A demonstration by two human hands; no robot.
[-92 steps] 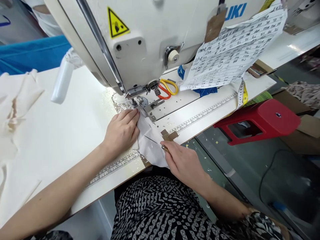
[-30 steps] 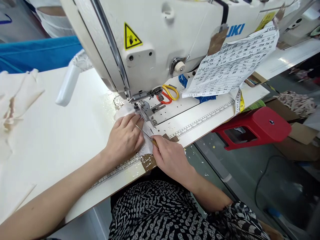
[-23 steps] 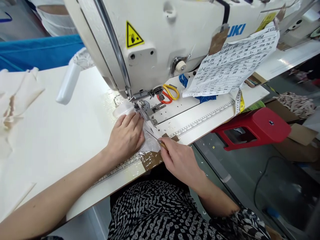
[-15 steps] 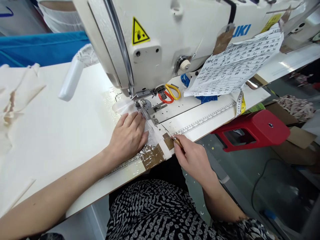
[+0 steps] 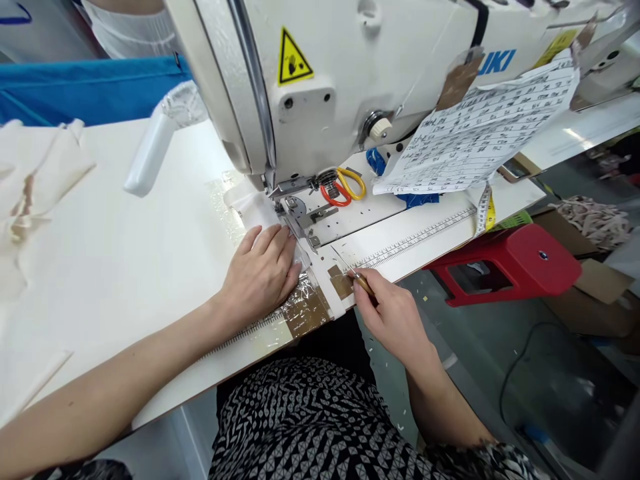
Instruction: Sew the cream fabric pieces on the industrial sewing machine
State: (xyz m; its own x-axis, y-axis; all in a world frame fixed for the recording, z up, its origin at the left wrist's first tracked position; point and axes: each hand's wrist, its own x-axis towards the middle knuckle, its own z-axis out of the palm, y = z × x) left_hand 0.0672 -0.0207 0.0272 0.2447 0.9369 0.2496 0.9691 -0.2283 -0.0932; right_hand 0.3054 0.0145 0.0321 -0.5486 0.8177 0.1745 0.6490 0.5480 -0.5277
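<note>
My left hand [image 5: 261, 272] lies flat, fingers stretched out, on a thin whitish fabric piece [image 5: 246, 203] just in front of the presser foot [image 5: 291, 205] of a sewing machine [image 5: 313, 137]. Part of that fabric is hidden under the palm. In my right hand [image 5: 393, 317] is an awl, its wooden handle [image 5: 365, 285] gripped and its thin metal point angled up toward the machine bed. A white strip [image 5: 327, 290] runs from near the presser foot down to the table's front edge, between the two hands. The awl's tip is apart from the strip.
Red-and-yellow-handled scissors [image 5: 351, 185] lie behind the needle area. A handwritten sheet [image 5: 485, 133] hangs from the machine. A measuring tape [image 5: 483, 210] drapes over the table edge above a red stool [image 5: 530, 263]. Pale fabric pieces [image 5: 47, 180] lie at left.
The view has shifted slightly, so the machine sits farther right in the picture. Less sheer fabric shows beside my left thumb. My right hand still holds the awl.
</note>
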